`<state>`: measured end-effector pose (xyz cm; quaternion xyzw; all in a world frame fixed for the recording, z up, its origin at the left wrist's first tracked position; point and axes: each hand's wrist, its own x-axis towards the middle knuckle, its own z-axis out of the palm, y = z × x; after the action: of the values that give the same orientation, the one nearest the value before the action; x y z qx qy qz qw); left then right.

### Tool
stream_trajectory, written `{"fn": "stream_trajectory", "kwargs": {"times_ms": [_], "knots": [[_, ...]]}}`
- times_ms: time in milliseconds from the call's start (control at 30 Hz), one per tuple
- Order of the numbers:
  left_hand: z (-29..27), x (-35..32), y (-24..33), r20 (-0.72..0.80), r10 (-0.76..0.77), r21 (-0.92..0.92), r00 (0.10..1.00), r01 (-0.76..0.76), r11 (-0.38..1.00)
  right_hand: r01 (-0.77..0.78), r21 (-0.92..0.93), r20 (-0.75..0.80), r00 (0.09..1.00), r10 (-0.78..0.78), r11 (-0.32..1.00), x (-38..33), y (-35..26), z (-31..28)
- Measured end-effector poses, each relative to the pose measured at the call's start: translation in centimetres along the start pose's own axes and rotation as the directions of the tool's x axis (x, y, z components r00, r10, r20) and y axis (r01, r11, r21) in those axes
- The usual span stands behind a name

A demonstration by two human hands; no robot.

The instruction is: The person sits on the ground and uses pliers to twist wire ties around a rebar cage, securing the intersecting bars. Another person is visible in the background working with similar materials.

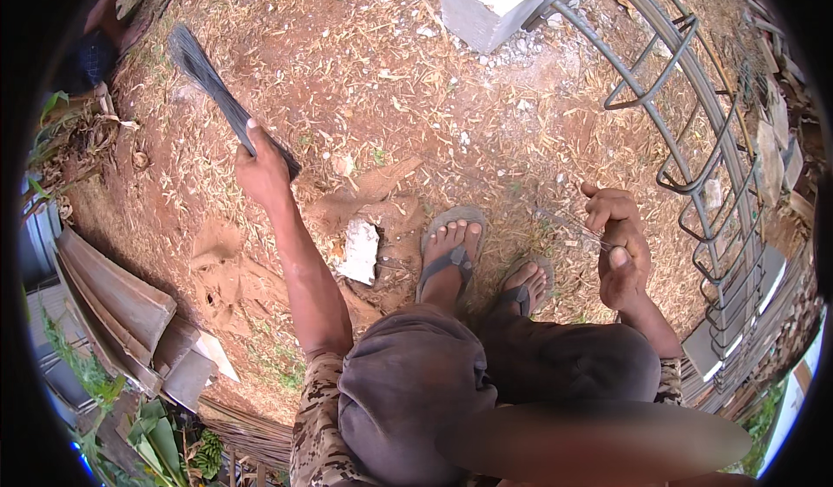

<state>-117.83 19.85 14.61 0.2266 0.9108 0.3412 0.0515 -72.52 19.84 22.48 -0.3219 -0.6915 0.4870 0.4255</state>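
My left hand (pixel 263 174) is closed round a bundle of thin dark tie wires (pixel 211 81), held out at the far left with its longer end slanting up and away. Off to the right, my right hand (pixel 623 257) has its fingers curled, with the thumb pressing a few thin wire strands (pixel 568 223). The strands stick out leftward, above my right foot. Beside that hand, and apart from it, runs a rebar cage (pixel 677 96) of long bars and bent stirrups.
A pale concrete block (pixel 486 14) supports the cage's far end. Near my sandalled feet (pixel 451 248) lie a white broken chunk (pixel 360 253) and brown sacking (pixel 369 190). Curved brown sheets (pixel 117 292) are stacked at the left. Straw-like scraps cover the soil (pixel 364 79).
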Motion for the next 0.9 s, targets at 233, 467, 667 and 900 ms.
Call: {"fn": "stream_trajectory", "kwargs": {"times_ms": [233,467,667,900], "knots": [[-5.3,-1.4,7.1,0.291,0.253,0.113,0.923,-0.296,0.948,-0.123,0.156,-0.132,0.981,0.144,0.98,-5.2,-0.8,-0.3],[-1.1,-21.3,13.4,0.915,0.357,-0.141,-0.186,0.682,0.718,-0.004,-0.073,0.199,0.98,0.019,0.997,-7.2,-2.6,0.3],[2.3,-21.9,17.9,0.929,0.236,-0.33,0.284,0.926,0.185,-0.034,0.022,0.146,0.989,0.03,0.999,-13.0,-3.0,-0.5],[-2.5,-22.5,28.2,0.442,0.891,-0.533,0.103,0.829,0.168,-0.014,-0.1,-0.23,0.973,-0.01,0.995,-13.1,-5.9,-2.7]]}}
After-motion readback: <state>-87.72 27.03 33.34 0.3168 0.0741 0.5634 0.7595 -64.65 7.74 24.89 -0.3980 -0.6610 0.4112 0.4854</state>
